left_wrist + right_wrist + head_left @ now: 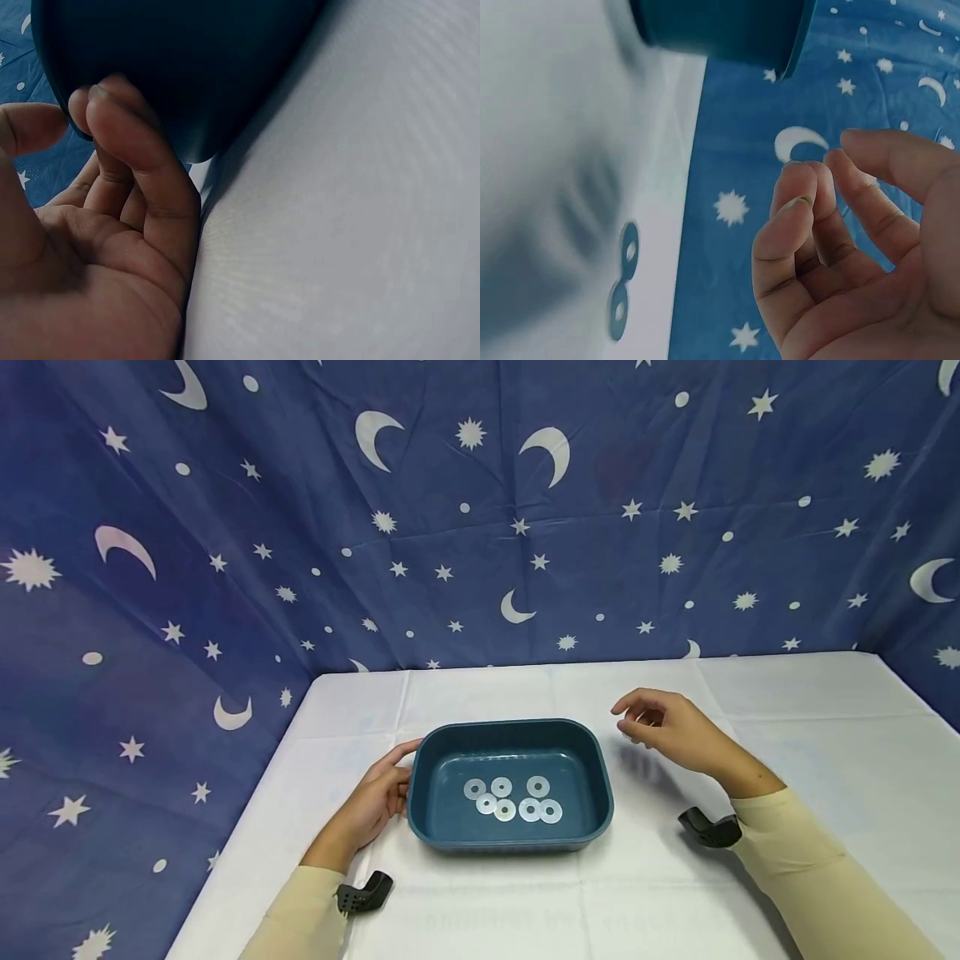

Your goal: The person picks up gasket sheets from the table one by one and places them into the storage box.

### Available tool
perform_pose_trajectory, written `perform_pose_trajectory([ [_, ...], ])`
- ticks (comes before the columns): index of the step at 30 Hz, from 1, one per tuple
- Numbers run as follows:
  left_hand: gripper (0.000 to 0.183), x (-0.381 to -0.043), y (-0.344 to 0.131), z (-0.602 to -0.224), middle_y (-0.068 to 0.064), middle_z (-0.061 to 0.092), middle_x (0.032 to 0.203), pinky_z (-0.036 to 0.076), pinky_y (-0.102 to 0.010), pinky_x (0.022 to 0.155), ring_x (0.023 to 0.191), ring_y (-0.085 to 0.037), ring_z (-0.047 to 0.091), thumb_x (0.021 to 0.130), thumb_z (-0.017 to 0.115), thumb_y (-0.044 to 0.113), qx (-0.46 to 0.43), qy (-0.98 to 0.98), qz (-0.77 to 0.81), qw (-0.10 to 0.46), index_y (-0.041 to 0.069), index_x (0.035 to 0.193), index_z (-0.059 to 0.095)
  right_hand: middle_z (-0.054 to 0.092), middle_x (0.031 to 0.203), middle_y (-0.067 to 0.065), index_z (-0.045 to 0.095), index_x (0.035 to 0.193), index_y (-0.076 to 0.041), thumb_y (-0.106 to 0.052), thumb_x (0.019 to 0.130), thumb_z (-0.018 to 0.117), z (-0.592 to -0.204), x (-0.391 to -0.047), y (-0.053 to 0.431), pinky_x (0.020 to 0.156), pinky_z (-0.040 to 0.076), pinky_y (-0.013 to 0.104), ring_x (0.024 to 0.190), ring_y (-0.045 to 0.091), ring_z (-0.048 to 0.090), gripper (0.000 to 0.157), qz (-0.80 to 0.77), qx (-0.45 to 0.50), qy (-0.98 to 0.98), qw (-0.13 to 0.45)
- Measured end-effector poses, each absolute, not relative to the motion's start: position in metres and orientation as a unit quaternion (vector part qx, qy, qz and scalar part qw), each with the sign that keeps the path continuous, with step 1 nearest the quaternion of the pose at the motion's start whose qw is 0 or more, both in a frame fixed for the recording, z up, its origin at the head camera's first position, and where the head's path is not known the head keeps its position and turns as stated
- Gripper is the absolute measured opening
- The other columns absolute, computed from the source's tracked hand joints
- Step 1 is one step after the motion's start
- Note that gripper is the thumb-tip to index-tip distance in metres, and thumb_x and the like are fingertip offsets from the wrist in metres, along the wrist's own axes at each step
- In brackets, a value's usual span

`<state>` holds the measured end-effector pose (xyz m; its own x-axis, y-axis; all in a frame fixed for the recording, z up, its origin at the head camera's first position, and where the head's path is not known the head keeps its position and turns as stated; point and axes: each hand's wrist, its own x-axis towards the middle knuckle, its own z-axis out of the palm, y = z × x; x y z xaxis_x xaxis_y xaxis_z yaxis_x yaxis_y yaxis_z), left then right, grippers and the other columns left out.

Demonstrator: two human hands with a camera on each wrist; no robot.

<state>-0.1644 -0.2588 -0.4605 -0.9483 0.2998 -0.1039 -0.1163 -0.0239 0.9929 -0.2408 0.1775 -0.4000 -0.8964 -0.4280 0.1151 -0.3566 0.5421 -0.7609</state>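
A dark teal rectangular tray (510, 844) stands on the white table with several flat silver washers (537, 787) lying on its floor. My left hand (372, 797) is at the tray's left end, and its fingers touch the outer wall. In the left wrist view those fingers (124, 135) bend loosely against the tray (187, 67). Right of the tray, my right hand (678, 731) hovers above the table, fingers loosely bent. Nothing shows between the fingers (780, 240) in the right wrist view. That view also shows two more washers (619, 310) on the cloth, end to end.
A white cloth (480, 910) covers the table. Dark blue fabric (465, 585) with moons and stars hangs behind it and along the left side. A black wrist device (365, 893) sits at the left cuff, and another black device (710, 828) at the right.
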Motion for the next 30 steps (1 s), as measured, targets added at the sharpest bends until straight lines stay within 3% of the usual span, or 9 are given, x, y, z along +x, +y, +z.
perform_pose_trajectory([
  [7,0.054,-0.164,-0.256,-0.463,0.005,0.061,0.076,0.046,-0.022,0.054,0.063,-0.007,0.055,0.100,0.037,0.011,0.063,0.677,0.718,0.148,0.008,0.153,0.030,0.066,0.093,0.014,0.067,0.115,-0.004,-0.017,0.094,0.067,-0.402,-0.246,0.193,0.063,0.052,0.026,0.072,0.025,0.063,0.024,-0.416,-0.215,0.882,0.048],
  [14,0.053,-0.160,-0.260,-0.463,0.003,0.063,0.080,0.045,-0.022,0.055,0.063,-0.008,0.055,0.100,0.037,0.012,0.052,0.684,0.714,0.144,0.009,0.153,0.032,0.066,0.091,0.011,0.066,0.115,-0.003,-0.013,0.095,0.065,-0.413,-0.254,0.202,0.061,0.049,0.025,0.072,0.021,0.063,0.023,-0.395,-0.196,0.897,0.045],
  [22,0.054,-0.156,-0.262,-0.465,0.004,0.062,0.079,0.046,-0.022,0.055,0.063,-0.008,0.055,0.101,0.035,0.011,0.061,0.683,0.713,0.150,0.007,0.154,0.030,0.065,0.091,0.015,0.063,0.118,0.000,-0.007,0.094,0.062,-0.425,-0.256,0.210,0.060,0.052,0.030,0.072,0.022,0.063,0.024,-0.391,-0.165,0.901,0.083],
  [30,0.053,-0.163,-0.258,-0.460,0.004,0.061,0.078,0.044,-0.022,0.055,0.063,-0.007,0.054,0.101,0.036,0.011,0.069,0.685,0.711,0.143,0.006,0.153,0.030,0.063,0.089,0.012,0.062,0.121,-0.002,-0.013,0.096,0.062,-0.427,-0.261,0.216,0.060,0.051,0.031,0.072,0.020,0.060,0.028,-0.372,-0.146,0.910,0.112],
])
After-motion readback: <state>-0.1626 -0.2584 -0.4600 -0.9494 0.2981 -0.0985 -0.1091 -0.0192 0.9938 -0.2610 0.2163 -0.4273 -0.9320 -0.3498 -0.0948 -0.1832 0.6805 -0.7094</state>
